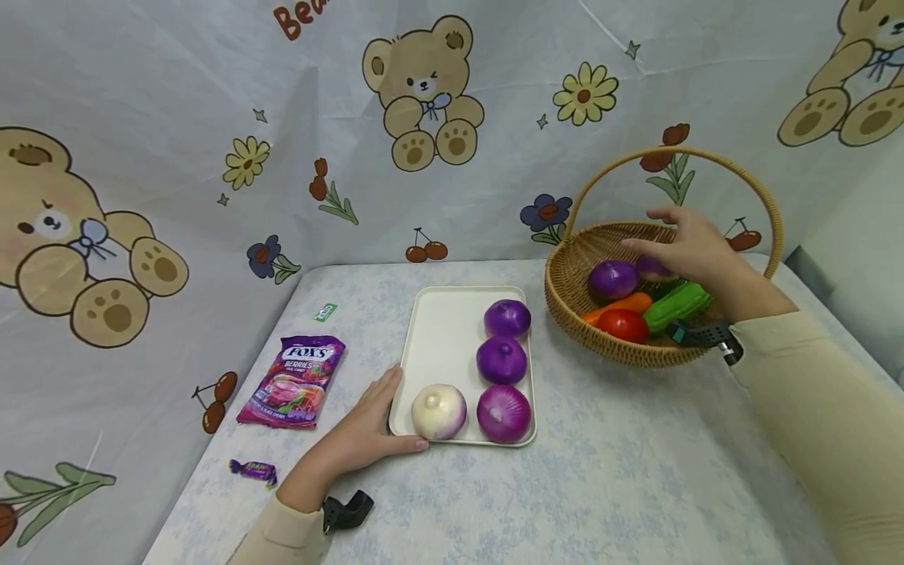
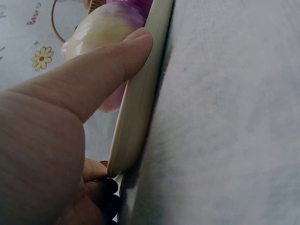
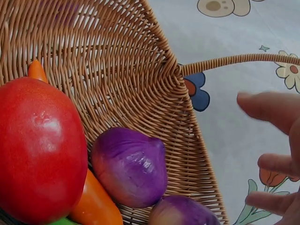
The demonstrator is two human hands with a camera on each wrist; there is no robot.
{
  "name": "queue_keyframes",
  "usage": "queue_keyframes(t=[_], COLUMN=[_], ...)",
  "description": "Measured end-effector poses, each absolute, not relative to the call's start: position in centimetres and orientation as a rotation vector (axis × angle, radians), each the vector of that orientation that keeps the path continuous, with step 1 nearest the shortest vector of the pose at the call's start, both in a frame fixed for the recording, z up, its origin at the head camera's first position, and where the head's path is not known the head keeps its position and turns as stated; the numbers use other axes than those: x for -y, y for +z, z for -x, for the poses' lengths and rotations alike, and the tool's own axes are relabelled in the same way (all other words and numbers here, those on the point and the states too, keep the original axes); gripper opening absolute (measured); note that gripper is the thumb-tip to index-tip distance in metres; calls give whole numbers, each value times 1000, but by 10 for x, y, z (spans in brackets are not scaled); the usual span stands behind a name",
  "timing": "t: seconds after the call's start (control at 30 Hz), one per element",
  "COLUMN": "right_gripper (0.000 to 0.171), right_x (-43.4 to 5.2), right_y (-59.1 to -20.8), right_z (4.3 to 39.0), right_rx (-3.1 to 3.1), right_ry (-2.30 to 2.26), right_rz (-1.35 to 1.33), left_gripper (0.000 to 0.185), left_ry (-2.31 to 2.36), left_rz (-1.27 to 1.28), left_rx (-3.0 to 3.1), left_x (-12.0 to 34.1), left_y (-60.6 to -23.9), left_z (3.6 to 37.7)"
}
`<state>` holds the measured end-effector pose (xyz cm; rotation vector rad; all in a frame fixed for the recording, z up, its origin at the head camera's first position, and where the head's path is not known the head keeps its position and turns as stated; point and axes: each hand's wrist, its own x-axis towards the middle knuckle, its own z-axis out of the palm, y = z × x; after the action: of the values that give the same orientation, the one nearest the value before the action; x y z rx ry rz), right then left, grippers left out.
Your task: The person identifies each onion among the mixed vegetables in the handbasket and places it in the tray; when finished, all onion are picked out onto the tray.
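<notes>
Left hand (image 1: pixel 360 439), nearest the camera: flat on the table (image 1: pixel 636 486), fingers straight, thumb pressed along the near edge of the cream tray (image 1: pixel 441 333); nothing gripped.
Tray contents: three purple onions in a column on its right side, one pale onion (image 1: pixel 439 411) at the near left corner, just beside the thumb.
Right hand (image 1: pixel 695 247): over the wicker basket (image 1: pixel 565 294), fingers spread and loose, holding nothing; fingertips near a purple onion (image 1: pixel 613 279) and a second one (image 1: pixel 653 267) partly hidden beneath the palm.
Basket also holds: red tomato (image 1: pixel 624 324), orange carrot (image 1: pixel 621 304), green cucumber (image 1: pixel 676 304).
Handling, judged: onion looks smooth, glossy, rigid and light, probably a replica; liable to roll or slip; best taken across its widest part from above.
Elsewhere: candy bag (image 1: pixel 293 380), wrapped sweet (image 1: pixel 253 471), both left of the tray.
</notes>
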<state>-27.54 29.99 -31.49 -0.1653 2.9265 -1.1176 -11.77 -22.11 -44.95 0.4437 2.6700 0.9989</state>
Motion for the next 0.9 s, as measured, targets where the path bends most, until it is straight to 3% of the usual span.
queue_keyframes(t=[0.43, 0.9], right_gripper=[84, 74], right_x=[-300, -312], right_y=[-329, -337], right_z=[281, 285], right_rx=[-2845, -2874], right_ry=[-1294, -1139], right_rz=[42, -6], left_gripper=[134, 133], left_ry=[1006, 994], left_rz=[-451, -440], left_rx=[-2673, -2673], left_x=[221, 220], left_y=[-451, -450], left_z=[119, 118])
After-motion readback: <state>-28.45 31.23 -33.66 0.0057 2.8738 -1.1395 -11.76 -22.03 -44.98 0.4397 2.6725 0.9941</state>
